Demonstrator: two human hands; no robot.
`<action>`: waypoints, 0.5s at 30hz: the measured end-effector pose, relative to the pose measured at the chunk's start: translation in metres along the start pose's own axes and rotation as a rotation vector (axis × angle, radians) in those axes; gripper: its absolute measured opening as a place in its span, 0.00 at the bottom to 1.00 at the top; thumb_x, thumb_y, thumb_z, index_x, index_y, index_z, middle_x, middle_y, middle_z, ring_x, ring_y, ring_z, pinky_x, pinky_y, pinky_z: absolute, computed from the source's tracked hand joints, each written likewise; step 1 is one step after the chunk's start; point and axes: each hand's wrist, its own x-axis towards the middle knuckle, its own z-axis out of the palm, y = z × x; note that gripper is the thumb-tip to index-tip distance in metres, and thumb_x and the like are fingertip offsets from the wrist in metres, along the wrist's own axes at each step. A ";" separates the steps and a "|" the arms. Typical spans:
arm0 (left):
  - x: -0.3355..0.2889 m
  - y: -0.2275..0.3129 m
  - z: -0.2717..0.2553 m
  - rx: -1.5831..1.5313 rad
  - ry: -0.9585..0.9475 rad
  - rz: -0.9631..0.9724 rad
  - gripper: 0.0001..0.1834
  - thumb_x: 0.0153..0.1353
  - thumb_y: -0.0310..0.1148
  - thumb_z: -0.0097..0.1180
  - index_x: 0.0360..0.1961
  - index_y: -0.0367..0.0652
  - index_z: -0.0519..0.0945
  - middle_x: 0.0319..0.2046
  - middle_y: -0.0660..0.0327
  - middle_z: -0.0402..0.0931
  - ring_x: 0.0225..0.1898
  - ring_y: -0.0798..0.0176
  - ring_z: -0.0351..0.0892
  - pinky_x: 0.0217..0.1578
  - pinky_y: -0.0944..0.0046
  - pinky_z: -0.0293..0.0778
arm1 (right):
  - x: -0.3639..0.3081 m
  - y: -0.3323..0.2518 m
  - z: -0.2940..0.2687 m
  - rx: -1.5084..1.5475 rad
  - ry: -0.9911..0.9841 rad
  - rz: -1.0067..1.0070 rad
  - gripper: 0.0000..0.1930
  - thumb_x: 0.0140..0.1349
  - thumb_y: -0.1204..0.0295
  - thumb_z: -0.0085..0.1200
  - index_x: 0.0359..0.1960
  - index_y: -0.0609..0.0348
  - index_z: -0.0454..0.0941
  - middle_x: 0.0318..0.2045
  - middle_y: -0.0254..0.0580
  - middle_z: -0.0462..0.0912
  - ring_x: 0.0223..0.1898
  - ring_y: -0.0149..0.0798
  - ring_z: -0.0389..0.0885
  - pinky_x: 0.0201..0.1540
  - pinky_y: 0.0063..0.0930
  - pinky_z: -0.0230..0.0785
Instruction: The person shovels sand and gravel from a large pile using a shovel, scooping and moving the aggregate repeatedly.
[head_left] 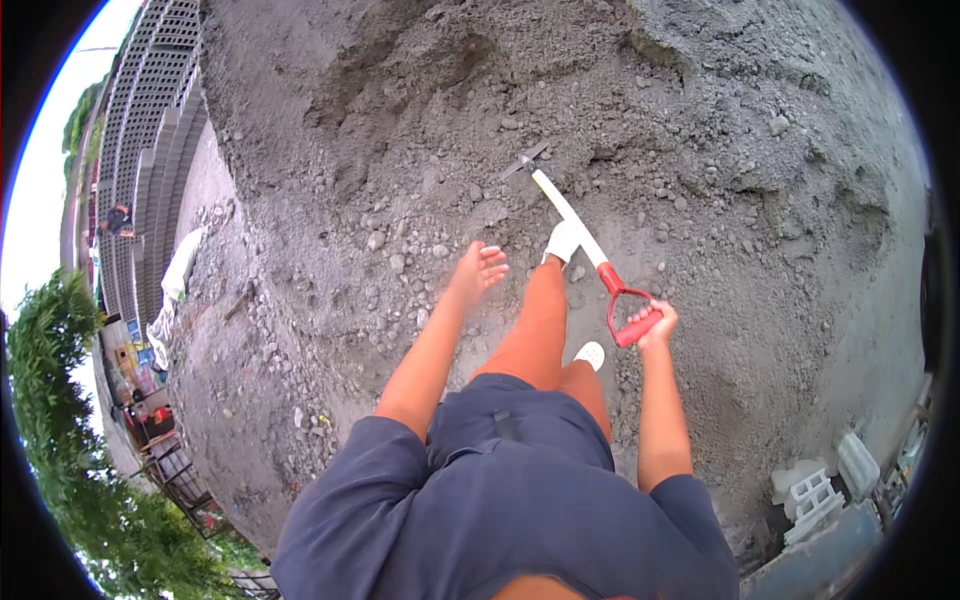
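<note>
My right hand point(655, 322) is wrapped round the red D-shaped grip of a shovel point(570, 215). Its white shaft slants up and left from the grip, and the dark blade lies mostly sunk in the grey gravelly sand point(430, 110). My left hand point(480, 270) hangs free over the sand, left of the shaft, with its fingers apart and nothing in them. One foot in a white shoe point(562, 242) is set forward beside the shaft. The other white shoe point(591, 354) stands farther back.
Stacked grey hollow blocks point(150, 180) line the far left, with a person point(118, 220) among them. A white sack point(178, 270) lies at the pile's left edge. Loose stones are scattered around my feet. At the lower right sits a broken hollow block point(812, 497).
</note>
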 end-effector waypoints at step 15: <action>0.332 -0.029 0.057 0.602 0.211 -0.231 0.32 0.55 0.58 0.42 0.45 0.39 0.73 0.38 0.58 0.74 0.34 0.61 0.73 0.33 0.59 0.71 | -0.020 0.026 0.033 -0.251 0.720 -0.289 0.18 0.61 0.53 0.36 0.25 0.54 0.63 0.15 0.36 0.67 0.15 0.35 0.68 0.17 0.27 0.63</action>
